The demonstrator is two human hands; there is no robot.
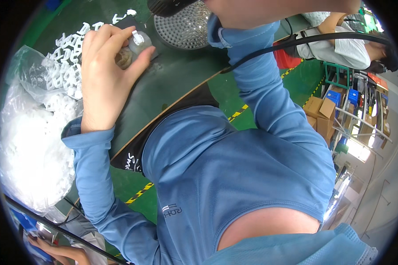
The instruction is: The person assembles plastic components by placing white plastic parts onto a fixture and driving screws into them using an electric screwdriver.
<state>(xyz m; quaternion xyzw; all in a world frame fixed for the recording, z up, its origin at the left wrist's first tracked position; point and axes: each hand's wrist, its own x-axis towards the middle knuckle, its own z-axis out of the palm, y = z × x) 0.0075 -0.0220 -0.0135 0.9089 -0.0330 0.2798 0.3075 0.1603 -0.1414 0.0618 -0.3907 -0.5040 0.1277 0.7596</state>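
Note:
My left hand (104,66) curls around a rounded, greyish fixture (140,43) on the table. Its forefinger and thumb grip a small white plastic part (138,39) that sits on top of this fixture. At the upper edge, my right hand (283,11) is bent around a dark, cylindrical electric screwdriver (170,6), its thin tip pointing toward the white part. The picture's edge cuts off most of the right fingers. Between the hands lies a round, dimpled metal tray (183,28) with many small screws on it.
Many loose white plastic parts (66,57) lie on the green table (150,92) beside my left hand. A large clear plastic bag (35,150) of white pieces bulges nearby. Co-workers sit at both sides. Cardboard boxes (320,110) stand on shelving at right. A black cable (305,43) crosses my right sleeve.

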